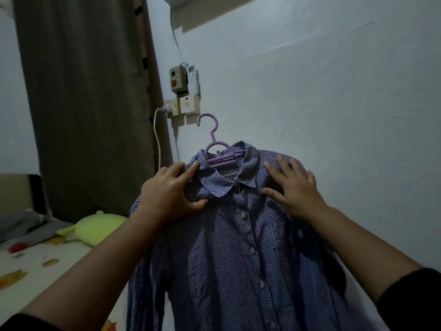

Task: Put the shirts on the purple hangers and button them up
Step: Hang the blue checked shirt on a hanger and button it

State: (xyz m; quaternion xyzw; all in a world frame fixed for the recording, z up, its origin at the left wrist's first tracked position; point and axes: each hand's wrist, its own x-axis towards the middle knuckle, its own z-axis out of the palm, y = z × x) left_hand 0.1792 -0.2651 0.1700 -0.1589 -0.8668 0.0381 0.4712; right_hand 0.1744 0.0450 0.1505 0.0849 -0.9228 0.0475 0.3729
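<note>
A blue and white checked shirt (222,254) hangs on a purple hanger (216,149), held up in front of a pale wall. Its front placket looks buttoned, with several white buttons down the middle. My left hand (167,192) grips the shirt's left shoulder next to the collar, thumb in front and fingers over the top. My right hand (293,187) lies flat with spread fingers on the right shoulder. The hanger's hook sticks up free above the collar.
A wall socket and switch box (182,91) with a white cable (157,137) sit behind the hanger. A brown curtain (86,96) hangs at the left. A bed (38,266) with a green plush toy (95,226) lies at lower left.
</note>
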